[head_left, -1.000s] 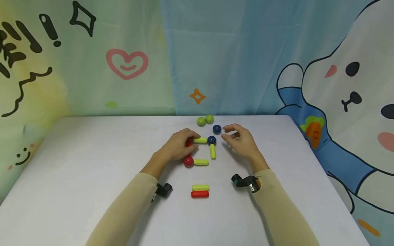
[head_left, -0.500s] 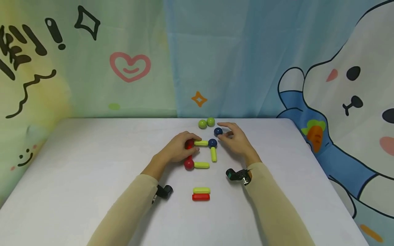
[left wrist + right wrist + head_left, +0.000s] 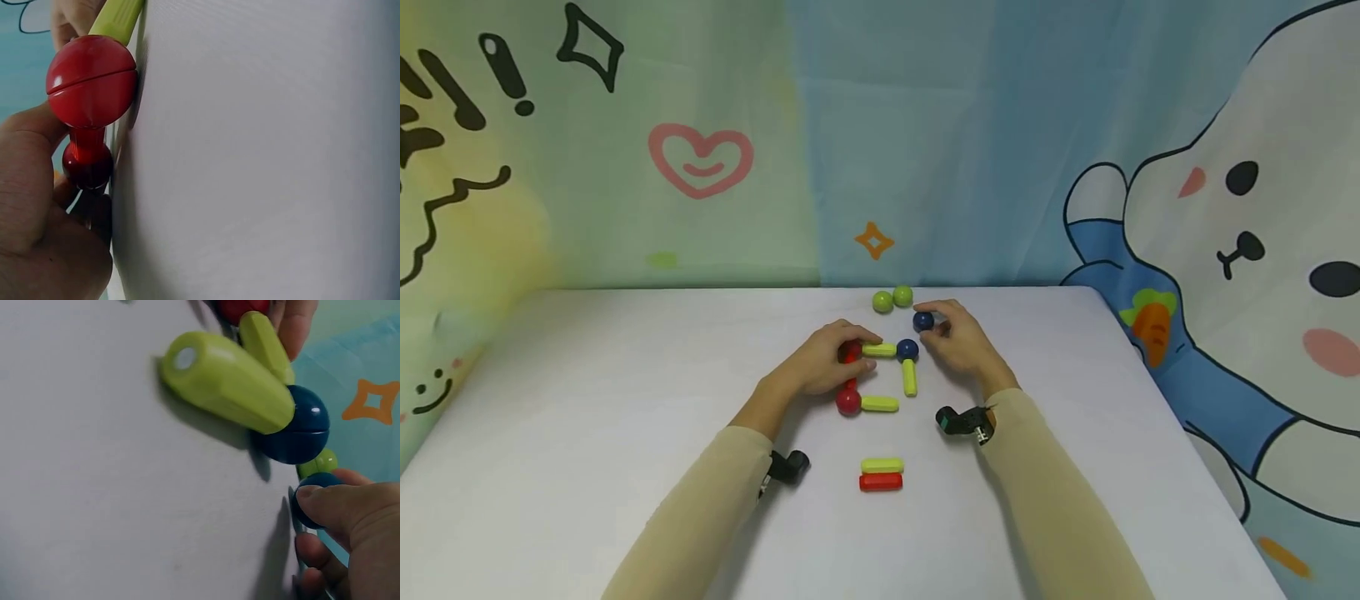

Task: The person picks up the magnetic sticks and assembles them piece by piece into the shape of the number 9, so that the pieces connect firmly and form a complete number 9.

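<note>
My left hand (image 3: 820,358) holds the far end of a joined frame, its fingers round the far red ball (image 3: 89,169) and the thumb across the red rod (image 3: 851,384). A nearer red ball (image 3: 92,81) joins that rod to a lime rod (image 3: 880,404). Another lime rod (image 3: 880,350) runs from the held end to a blue ball (image 3: 300,428). From this ball a further lime rod (image 3: 225,381) points toward me, its end free. My right hand (image 3: 958,337) pinches a separate blue ball (image 3: 315,494) between thumb and forefinger, just beyond the frame's blue corner.
Two green balls (image 3: 892,298) lie near the table's back edge, beyond the frame. Closer to me, a loose lime rod (image 3: 882,465) and a red rod (image 3: 881,482) lie side by side on the white table (image 3: 625,500). A printed curtain (image 3: 925,150) hangs behind.
My right hand has moved left to the separate blue ball, and its thumb and forefinger have closed on it. My left hand stays on the frame. The head view has shifted slightly.
</note>
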A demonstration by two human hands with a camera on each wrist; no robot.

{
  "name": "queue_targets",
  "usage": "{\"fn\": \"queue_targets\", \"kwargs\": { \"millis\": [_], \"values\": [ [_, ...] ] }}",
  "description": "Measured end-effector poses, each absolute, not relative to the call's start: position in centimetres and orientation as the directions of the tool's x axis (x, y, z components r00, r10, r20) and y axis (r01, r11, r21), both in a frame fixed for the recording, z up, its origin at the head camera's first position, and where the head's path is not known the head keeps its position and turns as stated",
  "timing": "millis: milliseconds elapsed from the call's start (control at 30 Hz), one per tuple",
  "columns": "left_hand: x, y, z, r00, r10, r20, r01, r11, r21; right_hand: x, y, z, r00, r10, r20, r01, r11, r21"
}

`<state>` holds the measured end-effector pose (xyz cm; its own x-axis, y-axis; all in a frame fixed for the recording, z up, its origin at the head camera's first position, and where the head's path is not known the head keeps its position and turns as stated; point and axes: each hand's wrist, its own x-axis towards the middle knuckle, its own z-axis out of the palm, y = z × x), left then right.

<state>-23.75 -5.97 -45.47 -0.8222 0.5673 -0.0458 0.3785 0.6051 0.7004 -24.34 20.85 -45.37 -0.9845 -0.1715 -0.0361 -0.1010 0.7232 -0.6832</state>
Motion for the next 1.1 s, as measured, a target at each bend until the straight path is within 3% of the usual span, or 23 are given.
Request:
{"fn": "queue_targets", "kwargs": {
  "millis": [767, 1100],
  "values": [
    [-23.1, -6.3, -44.1, -0.800, 0.595, -0.080, 0.393, 0.619, 0.680, -21.3, 21.9, -45.4, -0.986, -0.165, -0.013, -0.114, 0.732, -0.672],
    [-21.7, -6.2, -43.6, -0.780, 0.626, -0.023, 0.467, 0.605, 0.645, -18.9, 22.4, -45.3, -0.983, -0.182, -0.033, -0.116, 0.745, -0.656]
  ]
}}
